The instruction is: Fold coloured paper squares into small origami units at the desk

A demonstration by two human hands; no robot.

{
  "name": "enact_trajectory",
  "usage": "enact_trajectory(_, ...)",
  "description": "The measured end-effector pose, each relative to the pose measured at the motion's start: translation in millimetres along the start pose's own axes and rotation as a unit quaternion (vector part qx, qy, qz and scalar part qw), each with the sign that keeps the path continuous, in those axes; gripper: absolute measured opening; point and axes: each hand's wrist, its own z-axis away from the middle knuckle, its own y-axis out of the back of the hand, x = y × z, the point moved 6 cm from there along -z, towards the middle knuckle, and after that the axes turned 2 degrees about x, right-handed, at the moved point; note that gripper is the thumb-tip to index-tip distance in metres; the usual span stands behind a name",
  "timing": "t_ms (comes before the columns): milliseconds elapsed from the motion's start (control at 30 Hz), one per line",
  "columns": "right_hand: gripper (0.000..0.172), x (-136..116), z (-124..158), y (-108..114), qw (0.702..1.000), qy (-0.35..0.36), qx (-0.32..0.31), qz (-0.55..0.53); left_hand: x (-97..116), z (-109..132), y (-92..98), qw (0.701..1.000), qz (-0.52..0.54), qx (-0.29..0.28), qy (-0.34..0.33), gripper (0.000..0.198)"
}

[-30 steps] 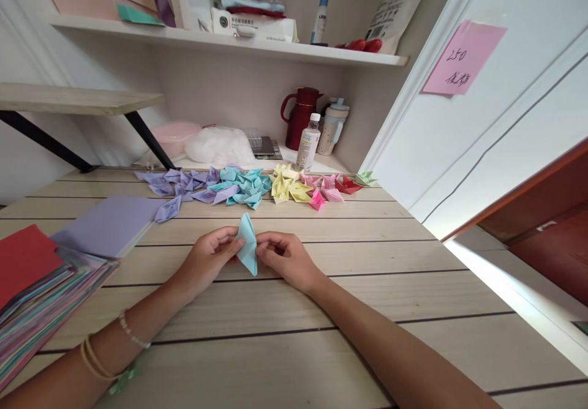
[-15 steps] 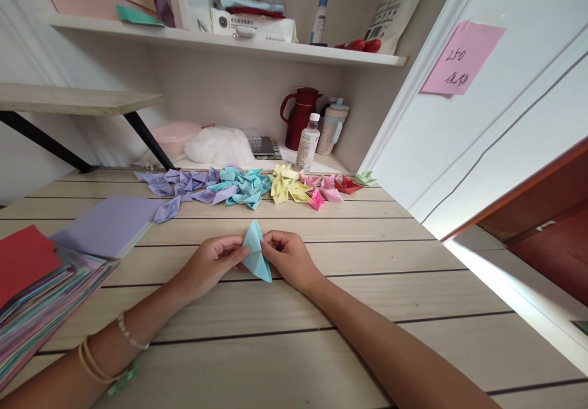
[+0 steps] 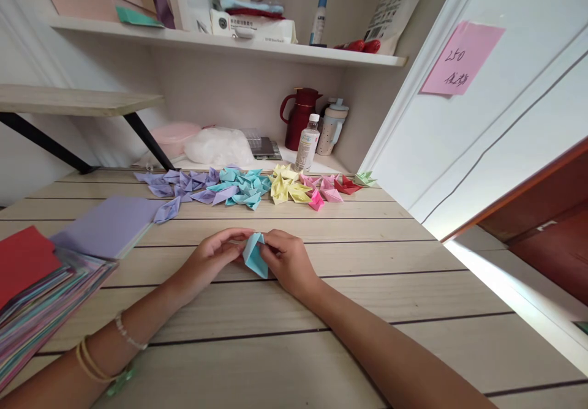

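Observation:
Between my hands, just above the wooden table (image 3: 294,348), is a small piece of folded light-blue origami paper (image 3: 255,259). My left hand (image 3: 219,251) grips it at its left side, with the index finger stretched along its upper edge and the thumb beside it. My right hand (image 3: 287,256) pinches its right side; the fingertips there are partly hidden. Beyond the hands lie folded paper boats in groups: purple ones (image 3: 188,181), light-blue ones (image 3: 248,185), yellow ones (image 3: 287,185), pink ones (image 3: 329,188), a red one (image 3: 348,185) and a green one (image 3: 366,179).
At left lie a purple paper stack (image 3: 108,225), a red sheet (image 3: 27,262) and a pile of coloured paper (image 3: 59,311). A plastic bottle (image 3: 307,146), a dark red jug (image 3: 301,118) and a tumbler (image 3: 333,128) stand at the back. A shelf (image 3: 229,41) hangs above.
The top point of the light-blue paper has been folded down, so the piece looks shorter. My left fingers have shifted up to its upper edge.

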Motion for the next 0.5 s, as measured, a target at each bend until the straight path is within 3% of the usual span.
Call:
enact_trajectory(200, 0.045, 0.8, 1.4, -2.0, 0.999, 0.030, 0.002, -0.030, -2.9, 1.1, 1.9, 1.000, 0.004, 0.007, 0.016, 0.040)
enact_trajectory(500, 0.051, 6.2, -0.1, -5.7, 0.999, 0.004, -0.017, -0.040, -8.3, -0.8, 2.7, 0.999, 0.007, -0.006, 0.044, 0.054)
